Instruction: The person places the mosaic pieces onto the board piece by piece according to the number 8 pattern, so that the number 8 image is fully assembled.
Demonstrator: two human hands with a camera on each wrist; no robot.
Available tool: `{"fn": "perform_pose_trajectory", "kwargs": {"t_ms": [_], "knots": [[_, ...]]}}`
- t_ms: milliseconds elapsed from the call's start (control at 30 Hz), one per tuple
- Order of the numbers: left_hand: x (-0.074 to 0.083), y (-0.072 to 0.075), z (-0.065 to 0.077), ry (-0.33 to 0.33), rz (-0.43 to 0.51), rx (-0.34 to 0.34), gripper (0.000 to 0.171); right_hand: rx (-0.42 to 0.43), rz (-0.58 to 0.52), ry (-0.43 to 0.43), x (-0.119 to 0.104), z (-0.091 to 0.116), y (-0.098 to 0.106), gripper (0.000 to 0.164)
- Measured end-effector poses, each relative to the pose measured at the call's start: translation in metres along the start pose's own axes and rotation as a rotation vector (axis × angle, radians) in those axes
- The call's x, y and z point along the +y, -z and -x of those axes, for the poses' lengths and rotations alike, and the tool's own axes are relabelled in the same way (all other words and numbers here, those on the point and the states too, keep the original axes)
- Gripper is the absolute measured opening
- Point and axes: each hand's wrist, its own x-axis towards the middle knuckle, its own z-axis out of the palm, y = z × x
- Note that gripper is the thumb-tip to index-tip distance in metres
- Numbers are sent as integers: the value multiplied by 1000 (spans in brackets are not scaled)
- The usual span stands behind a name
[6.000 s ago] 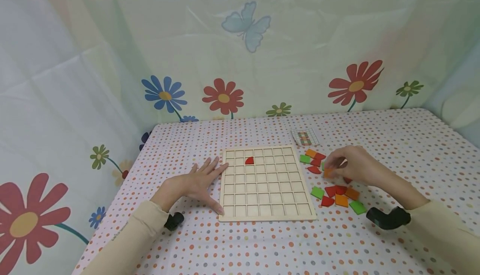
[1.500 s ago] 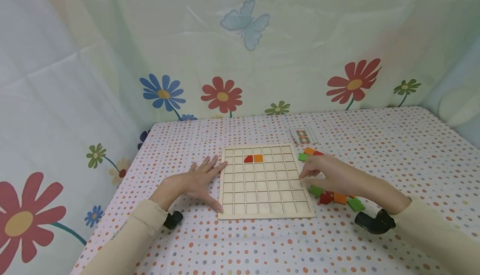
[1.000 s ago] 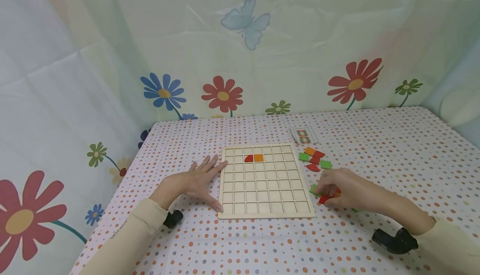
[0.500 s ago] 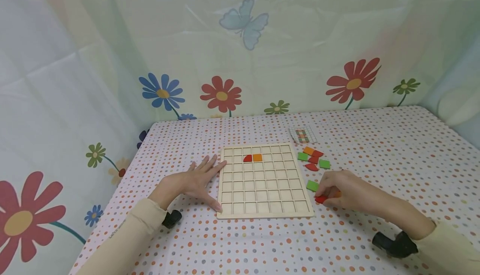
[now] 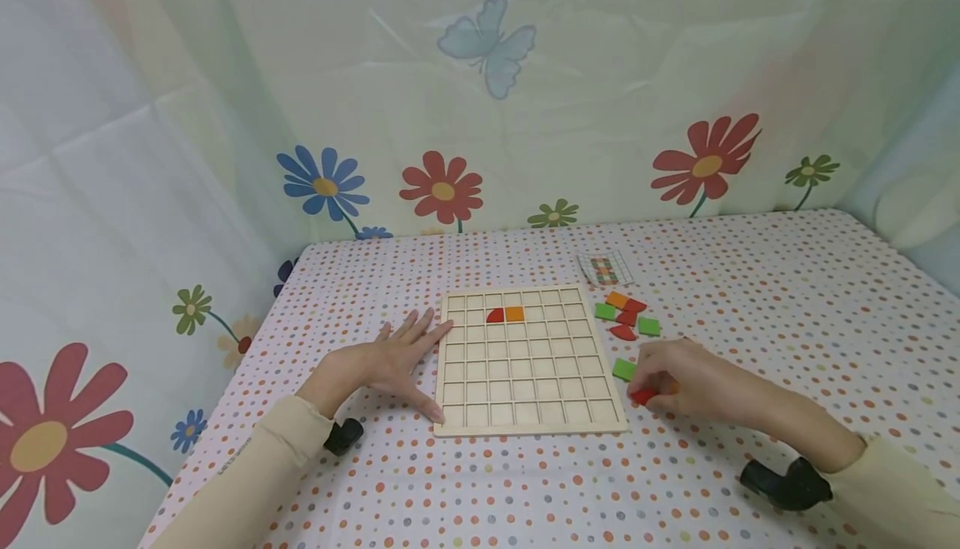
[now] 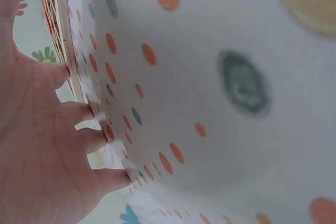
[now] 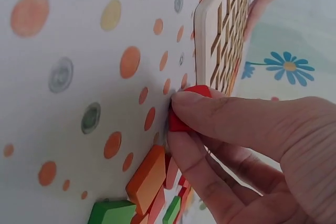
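Observation:
A wooden grid board [image 5: 531, 372] lies on the dotted cloth. Two pieces sit in its second row from the back: a red quarter-circle tile [image 5: 496, 316] and an orange square tile [image 5: 515, 314]. My left hand [image 5: 390, 366] rests spread at the board's left edge, thumb and forefinger touching it. To the right of the board, my right hand [image 5: 686, 378] pinches a red tile [image 7: 181, 120] between thumb and fingers, low over the cloth. An orange tile [image 7: 146, 178] and a green tile [image 7: 113, 212] lie just beside those fingers in the right wrist view.
Behind the right hand lie several loose tiles, among them a green tile [image 5: 648, 326], a red tile [image 5: 622, 332] and an orange tile [image 5: 618, 300]. A pattern card [image 5: 604, 269] with a coloured grid lies past the board's far right corner. A floral curtain [image 5: 487, 141] hangs behind the table.
An orange square has come onto the board beside the red quarter-circle. My right hand then moved from the board's right edge to the nearer tiles and took a red one. The left hand stayed.

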Motion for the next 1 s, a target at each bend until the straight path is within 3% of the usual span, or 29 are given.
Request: {"fn": "perform_pose_trajectory", "kwargs": {"t_ms": [167, 367, 700, 1000], "knots": [[-1, 0, -1, 0, -1, 0, 133, -21, -5, 10, -3, -1, -1, 24], [0, -1, -1, -2, -7, 1, 132, 32, -23, 66, -8, -5, 3, 26], [-1, -1, -1, -4, -7, 1, 133, 68, -34, 68, -25, -33, 17, 21], [-1, -1, -1, 0, -9, 2, 133, 163, -1, 154, -33, -47, 21, 21]]}}
